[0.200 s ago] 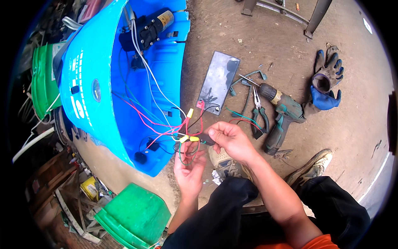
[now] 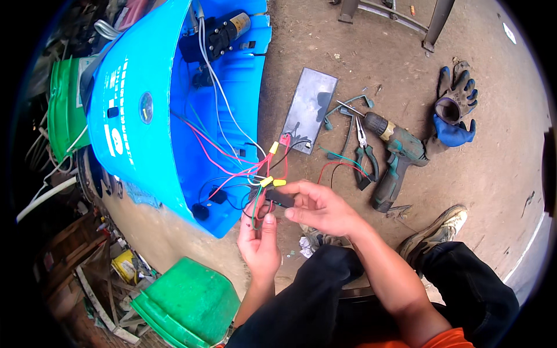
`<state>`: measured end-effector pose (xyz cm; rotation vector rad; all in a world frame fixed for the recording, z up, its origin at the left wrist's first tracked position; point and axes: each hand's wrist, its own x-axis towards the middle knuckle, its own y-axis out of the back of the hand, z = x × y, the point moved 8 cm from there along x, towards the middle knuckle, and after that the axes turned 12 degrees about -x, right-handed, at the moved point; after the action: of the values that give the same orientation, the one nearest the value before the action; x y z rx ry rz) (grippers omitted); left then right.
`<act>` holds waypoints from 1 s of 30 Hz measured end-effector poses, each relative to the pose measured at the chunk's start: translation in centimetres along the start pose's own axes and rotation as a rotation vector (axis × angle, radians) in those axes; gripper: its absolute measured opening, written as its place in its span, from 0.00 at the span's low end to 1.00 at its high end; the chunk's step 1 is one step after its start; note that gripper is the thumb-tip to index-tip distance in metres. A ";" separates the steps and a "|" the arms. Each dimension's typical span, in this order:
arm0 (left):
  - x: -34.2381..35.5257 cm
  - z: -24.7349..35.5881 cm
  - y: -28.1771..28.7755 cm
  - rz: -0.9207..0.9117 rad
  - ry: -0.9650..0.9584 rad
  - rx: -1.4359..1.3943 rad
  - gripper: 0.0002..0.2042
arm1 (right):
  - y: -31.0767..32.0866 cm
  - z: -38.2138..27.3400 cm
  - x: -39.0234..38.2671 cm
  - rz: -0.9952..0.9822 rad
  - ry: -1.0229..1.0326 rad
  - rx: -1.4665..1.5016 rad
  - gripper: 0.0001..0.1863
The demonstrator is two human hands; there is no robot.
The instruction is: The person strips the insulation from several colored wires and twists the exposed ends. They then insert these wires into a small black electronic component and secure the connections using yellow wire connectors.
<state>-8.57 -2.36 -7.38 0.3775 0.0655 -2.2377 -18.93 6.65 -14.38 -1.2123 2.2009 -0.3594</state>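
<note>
My left hand (image 2: 259,242) has its fingers and thumb curled round a bundle of thin wires (image 2: 253,211). Just right of it, my right hand (image 2: 325,210) pinches a small black plastic piece (image 2: 281,199) between thumb and fingers; green and red wires run beside it. Above the hands, yellow wire connectors (image 2: 274,148) cap joined red, white and black wires. These wires lead into an open blue plastic housing (image 2: 243,110) that holds a black pump motor (image 2: 217,39). A red and a black lead reach the dark rectangular battery (image 2: 316,95) lying on the ground.
To the right lie pliers (image 2: 365,153), a cordless drill (image 2: 400,156), a green bracket (image 2: 348,110) and work gloves (image 2: 455,110). A green bin (image 2: 188,301) stands at lower left, near scrap wood. A metal frame (image 2: 400,17) is at the top. My shoe (image 2: 438,232) is right of my knee.
The black piece now shows more plainly as my right fingers have shifted round it. My left hand has moved slightly lower left, and the whole view has shifted a little.
</note>
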 end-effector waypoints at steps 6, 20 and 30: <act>-2.1 4.0 1.0 -0.006 0.042 0.212 0.18 | -1.4 -0.2 -0.2 -0.034 -0.188 -0.128 0.14; -3.2 7.6 4.2 0.067 -0.168 0.292 0.07 | -7.6 -2.1 4.6 0.040 -0.209 0.190 0.12; -3.1 6.3 4.2 0.035 -0.083 0.228 0.07 | -8.1 -4.0 7.1 0.375 0.175 -0.096 0.06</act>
<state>-5.08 -3.78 -0.09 0.4035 -0.2402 -2.2296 -18.78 -3.87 -9.87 -0.8126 2.5597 -0.2126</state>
